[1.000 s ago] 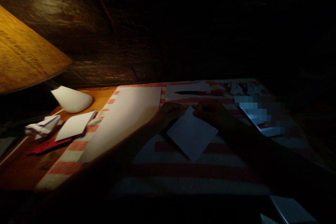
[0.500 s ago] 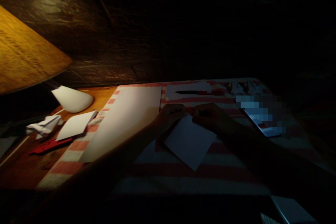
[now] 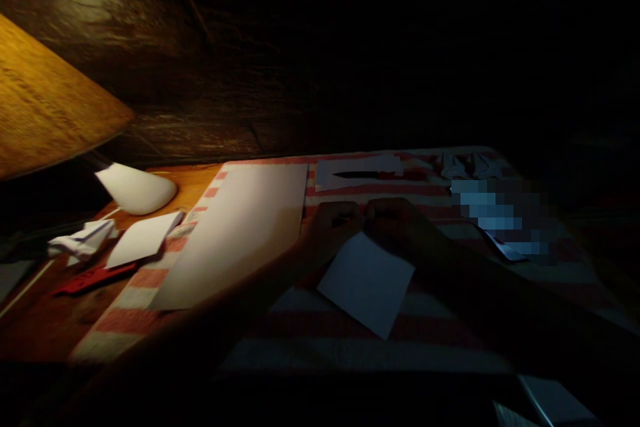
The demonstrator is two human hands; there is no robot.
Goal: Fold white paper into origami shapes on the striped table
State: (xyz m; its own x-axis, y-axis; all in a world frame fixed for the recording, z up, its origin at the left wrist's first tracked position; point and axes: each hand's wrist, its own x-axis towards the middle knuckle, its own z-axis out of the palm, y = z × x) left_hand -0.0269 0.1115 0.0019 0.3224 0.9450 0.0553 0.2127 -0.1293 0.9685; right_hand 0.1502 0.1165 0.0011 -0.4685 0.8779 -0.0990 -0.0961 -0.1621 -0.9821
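A small white sheet of paper (image 3: pixel 369 283) lies tilted like a diamond on the red-and-white striped cloth (image 3: pixel 320 340). My left hand (image 3: pixel 334 221) and my right hand (image 3: pixel 395 217) meet at its far corner, fingers curled and pressed on the paper's top edge. Both forearms reach in from the dark near edge. The light is dim, so the fingertips are hard to make out.
A large white sheet (image 3: pixel 240 230) lies left of the hands. Behind them a knife (image 3: pixel 373 175) rests on another sheet. A lampshade (image 3: pixel 45 113), a white lamp base (image 3: pixel 136 188), crumpled paper (image 3: pixel 80 240), a folded sheet (image 3: pixel 143 239) and a red strip (image 3: pixel 93 277) sit at the left.
The small sheet has slid toward me and slightly right. Both hands have closed in together over its far corner.
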